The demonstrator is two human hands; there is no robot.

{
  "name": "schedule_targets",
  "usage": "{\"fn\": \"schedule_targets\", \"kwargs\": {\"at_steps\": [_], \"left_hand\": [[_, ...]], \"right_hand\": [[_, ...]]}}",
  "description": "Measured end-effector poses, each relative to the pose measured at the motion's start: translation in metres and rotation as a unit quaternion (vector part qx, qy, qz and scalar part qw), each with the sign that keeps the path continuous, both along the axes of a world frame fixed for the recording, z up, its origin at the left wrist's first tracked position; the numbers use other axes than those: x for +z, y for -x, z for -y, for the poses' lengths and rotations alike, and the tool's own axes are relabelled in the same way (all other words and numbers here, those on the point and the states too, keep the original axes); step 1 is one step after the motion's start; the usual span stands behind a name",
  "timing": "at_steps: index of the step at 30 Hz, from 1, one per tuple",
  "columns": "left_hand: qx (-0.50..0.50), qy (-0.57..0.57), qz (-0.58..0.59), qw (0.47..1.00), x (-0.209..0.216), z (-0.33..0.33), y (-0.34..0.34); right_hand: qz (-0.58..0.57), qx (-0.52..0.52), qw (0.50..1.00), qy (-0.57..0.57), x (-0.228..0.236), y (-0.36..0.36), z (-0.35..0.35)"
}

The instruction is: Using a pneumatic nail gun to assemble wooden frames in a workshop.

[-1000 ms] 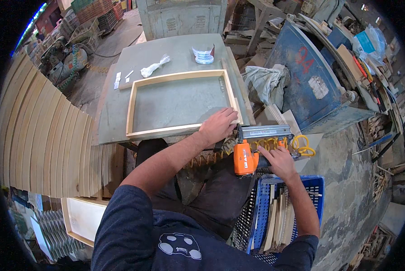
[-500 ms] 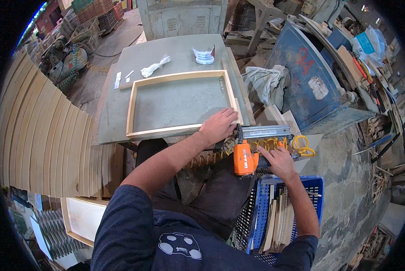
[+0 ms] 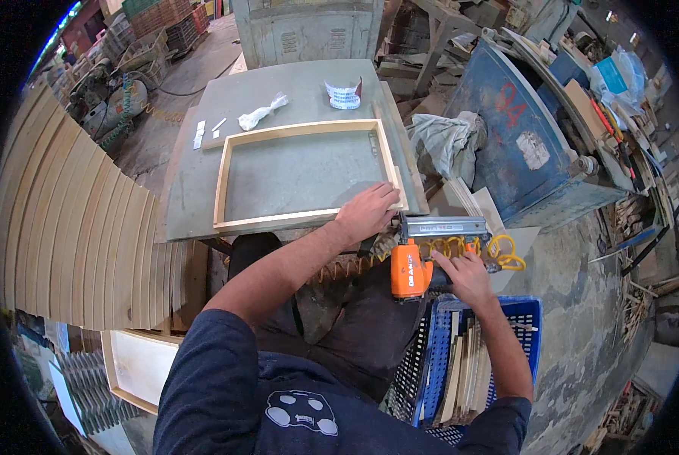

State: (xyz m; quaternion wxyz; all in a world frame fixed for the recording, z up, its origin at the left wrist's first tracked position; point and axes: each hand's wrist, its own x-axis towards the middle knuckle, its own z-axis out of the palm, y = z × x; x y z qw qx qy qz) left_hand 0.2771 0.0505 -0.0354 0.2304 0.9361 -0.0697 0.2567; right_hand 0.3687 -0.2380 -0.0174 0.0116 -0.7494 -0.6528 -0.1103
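Observation:
A rectangular wooden frame [image 3: 279, 220] lies flat on the grey-green tabletop [image 3: 301, 87]. My left hand [image 3: 368, 210] is closed round the frame's near right corner, gripping the wood there. In my right hand [image 3: 467, 274] is an orange and silver nail gun [image 3: 410, 271], held by its dark handle. Its nose end lies just beside that same corner, near my left fingers; whether it touches the wood I cannot tell. A coiled yellow air hose [image 3: 506, 252] hangs behind the gun and runs below the table edge.
A blue plastic crate [image 3: 525, 334] of wooden strips stands by my right leg. Stacked boards [image 3: 74, 227] rise on the left. On the table are a crumpled white bag [image 3: 264, 111] and a curled printed strip [image 3: 343, 96]. A blue metal cabinet [image 3: 499, 136] stands right.
The nail gun in my right hand has shifted slightly down and left. My left hand keeps its grip on the frame's corner. The view has moved very slightly.

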Motion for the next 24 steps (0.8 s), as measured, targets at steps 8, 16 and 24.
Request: {"fn": "schedule_targets", "kwargs": {"at_steps": [8,16,24], "left_hand": [[0.008,0.019,0.001,1.000,0.004,0.002,0.002],[-0.030,-0.018,-0.038,0.999,-0.014,-0.001,-0.004],[0.000,-0.108,-0.091,0.990,-0.011,0.002,-0.024]], "right_hand": [[-0.017,0.010,1.000,0.019,0.009,0.043,0.021],[-0.132,0.043,0.986,0.087,0.008,0.139,0.024],[-0.137,0.027,0.986,0.087,0.022,0.194,-0.022]]}}
